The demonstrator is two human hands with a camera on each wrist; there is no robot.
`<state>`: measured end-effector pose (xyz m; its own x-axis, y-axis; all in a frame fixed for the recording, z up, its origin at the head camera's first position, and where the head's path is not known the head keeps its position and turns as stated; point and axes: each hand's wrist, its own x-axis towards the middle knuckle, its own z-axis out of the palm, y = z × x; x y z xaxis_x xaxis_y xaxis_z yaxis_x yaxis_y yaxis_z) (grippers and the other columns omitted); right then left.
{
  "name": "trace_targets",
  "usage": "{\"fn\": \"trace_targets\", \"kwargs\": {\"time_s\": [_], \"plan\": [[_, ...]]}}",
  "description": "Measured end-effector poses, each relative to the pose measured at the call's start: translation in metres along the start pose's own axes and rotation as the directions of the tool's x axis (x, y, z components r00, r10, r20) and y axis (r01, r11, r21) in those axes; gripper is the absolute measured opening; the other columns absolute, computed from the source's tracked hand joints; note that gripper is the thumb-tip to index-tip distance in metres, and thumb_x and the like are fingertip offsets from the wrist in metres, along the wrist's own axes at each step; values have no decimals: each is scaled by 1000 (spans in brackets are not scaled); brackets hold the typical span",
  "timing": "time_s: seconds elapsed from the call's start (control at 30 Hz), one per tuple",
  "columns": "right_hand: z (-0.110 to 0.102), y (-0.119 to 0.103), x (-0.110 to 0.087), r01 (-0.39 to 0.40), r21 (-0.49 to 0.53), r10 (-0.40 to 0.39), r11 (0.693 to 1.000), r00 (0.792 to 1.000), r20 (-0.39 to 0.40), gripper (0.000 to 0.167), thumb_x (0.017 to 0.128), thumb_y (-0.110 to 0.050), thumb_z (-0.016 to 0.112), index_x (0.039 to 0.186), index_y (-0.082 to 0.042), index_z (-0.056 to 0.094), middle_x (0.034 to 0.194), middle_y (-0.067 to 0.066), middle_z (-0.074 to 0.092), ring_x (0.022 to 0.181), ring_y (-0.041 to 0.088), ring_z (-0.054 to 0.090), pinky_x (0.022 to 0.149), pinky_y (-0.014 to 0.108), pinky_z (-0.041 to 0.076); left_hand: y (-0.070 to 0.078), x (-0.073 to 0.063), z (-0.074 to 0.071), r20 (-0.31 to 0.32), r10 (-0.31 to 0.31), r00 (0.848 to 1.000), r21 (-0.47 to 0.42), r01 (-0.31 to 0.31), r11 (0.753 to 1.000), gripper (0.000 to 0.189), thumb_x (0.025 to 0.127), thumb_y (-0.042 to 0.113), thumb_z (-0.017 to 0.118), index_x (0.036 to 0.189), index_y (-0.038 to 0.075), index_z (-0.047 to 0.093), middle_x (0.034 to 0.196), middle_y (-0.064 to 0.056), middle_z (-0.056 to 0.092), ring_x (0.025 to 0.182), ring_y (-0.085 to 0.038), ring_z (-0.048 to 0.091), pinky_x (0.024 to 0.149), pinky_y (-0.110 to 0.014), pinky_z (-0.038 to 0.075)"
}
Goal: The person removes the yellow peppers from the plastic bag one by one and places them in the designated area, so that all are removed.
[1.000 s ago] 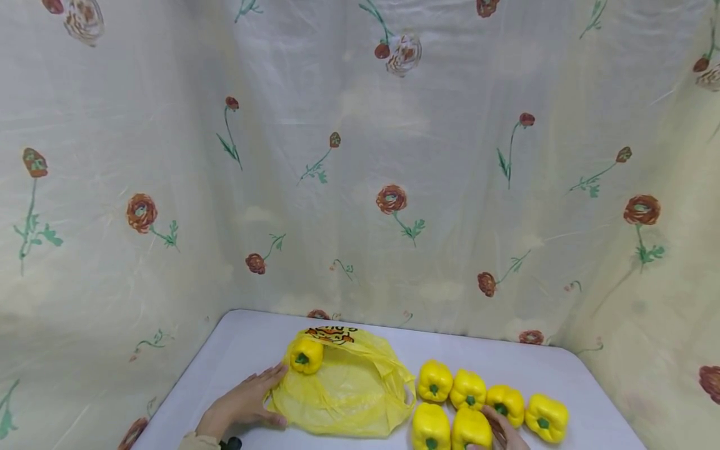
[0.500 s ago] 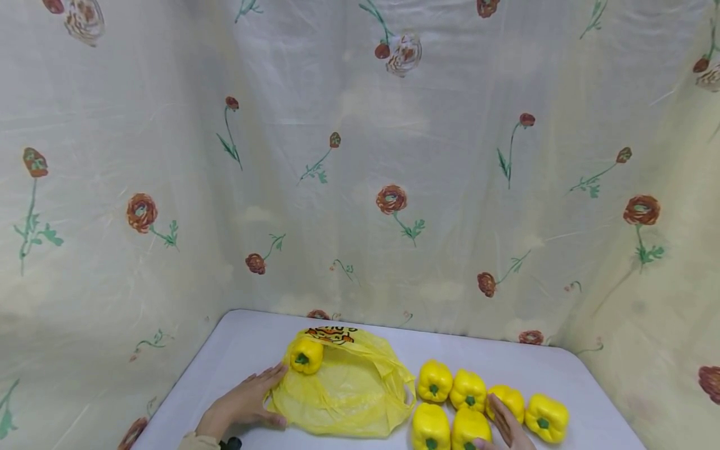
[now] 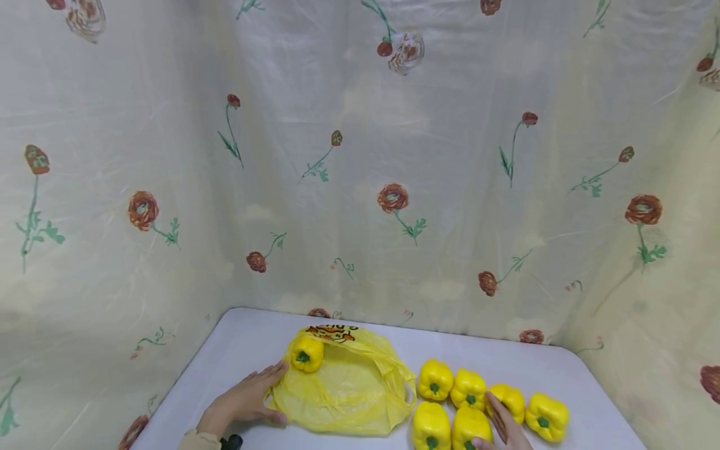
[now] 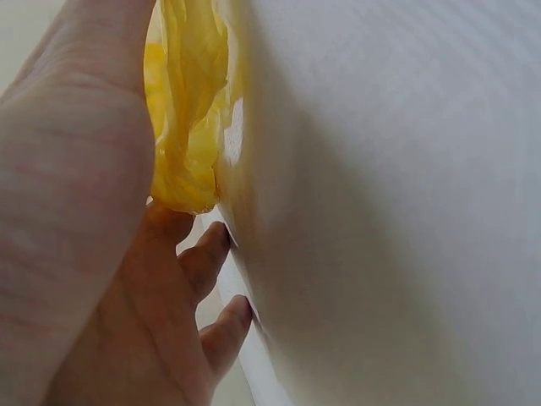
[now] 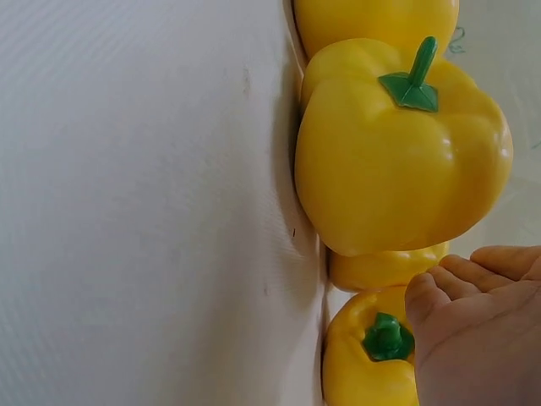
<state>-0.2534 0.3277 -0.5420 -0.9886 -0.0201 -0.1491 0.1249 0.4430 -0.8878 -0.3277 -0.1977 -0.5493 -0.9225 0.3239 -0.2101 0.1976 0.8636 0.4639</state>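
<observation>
A thin yellow plastic bag [image 3: 343,406] lies spread on the table with its mouth toward me, and a yellow bell pepper [image 3: 307,354] sits at its back left. My left hand [image 3: 247,400] rests on the table at the bag's left edge, fingers straight and thumb apart; the left wrist view shows the fingers beside the crumpled plastic. On the right, my right hand [image 3: 506,428] has straight fingers beside the nearer pepper [image 3: 471,430], in front of another pepper [image 3: 508,403]. In the right wrist view the palm [image 5: 482,330] holds nothing. Part of this hand falls outside the head view.
More yellow bell peppers stand close together right of the bag, among them a back-left one [image 3: 435,379], a front-left one [image 3: 431,427] and a far-right one [image 3: 547,417]. A floral curtain [image 3: 360,187] encloses the white table [image 3: 253,331] at the back and sides.
My right hand has let go of the nearer front pepper; its fingers have straightened and shifted up and slightly right. The left hand, bag and peppers have stayed in place.
</observation>
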Motion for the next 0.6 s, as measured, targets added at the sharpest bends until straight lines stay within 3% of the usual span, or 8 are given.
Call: {"fn": "trace_targets", "kwargs": {"time_s": [0.37, 0.6], "plan": [[5, -5, 2, -93, -31, 91, 995, 995, -49, 113, 77, -52, 76, 152, 0, 10, 158, 26, 12, 144, 48, 12, 117, 61, 21, -6, 4, 4, -5, 33, 999, 8, -33, 999, 118, 60, 70, 72, 153, 12, 27, 160, -11, 25, 145, -37, 27, 119, -59, 19], [4, -12, 2, -89, -42, 87, 995, 995, -50, 109, 79, -52, 74, 152, -1, 11, 158, 26, 14, 144, 47, 14, 115, 62, 24, -2, 3, 1, -9, 26, 1000, 10, -26, 1000, 119, 60, 71, 72, 153, 13, 27, 160, -10, 24, 145, -36, 27, 120, -58, 19]]}}
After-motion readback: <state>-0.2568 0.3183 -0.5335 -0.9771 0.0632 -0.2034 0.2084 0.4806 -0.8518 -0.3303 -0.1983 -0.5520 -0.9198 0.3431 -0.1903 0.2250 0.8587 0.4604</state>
